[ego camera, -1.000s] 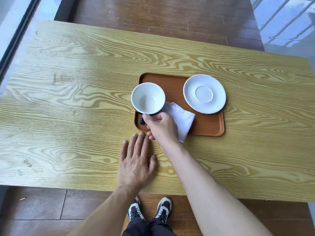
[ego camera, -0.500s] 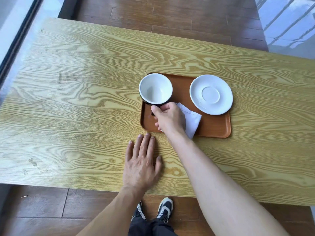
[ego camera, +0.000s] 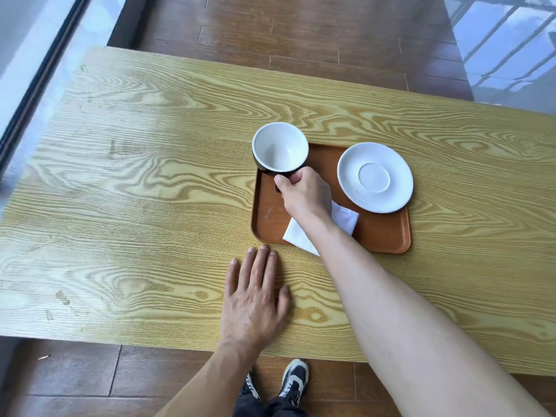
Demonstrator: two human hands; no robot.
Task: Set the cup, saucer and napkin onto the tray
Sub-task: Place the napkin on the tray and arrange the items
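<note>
Cup, saucer and napkin: all three show over the tray, and we list the scene from largest to smallest below.
Table: we look down on a long yellow-grained wooden top; dark brown floorboards show beyond it and under its near edge.
Right arm: it reaches from the lower right across the table edge to the tray, covering the middle of the napkin.
Tray: brown, with rounded corners, lying flat on the table right of centre.
Left hand: we rest it palm down on the table just beside the tray's near left corner, fingers straight and close together, holding nothing.
Saucer: white, empty, sitting on the far right part of the tray, its rim reaching past the tray's right edge.
Cup: white inside, dark outside, empty, at the tray's far left corner. We cannot tell whether its base touches the tray.
Right hand: our fingers are curled tight around the cup's handle on its near side; the handle is mostly hidden.
Napkin: white, folded, lying on the near part of the tray under our wrist, one corner poking over the near rim onto the table.
Shoes: dark and white, on the floor below the table edge.
</note>
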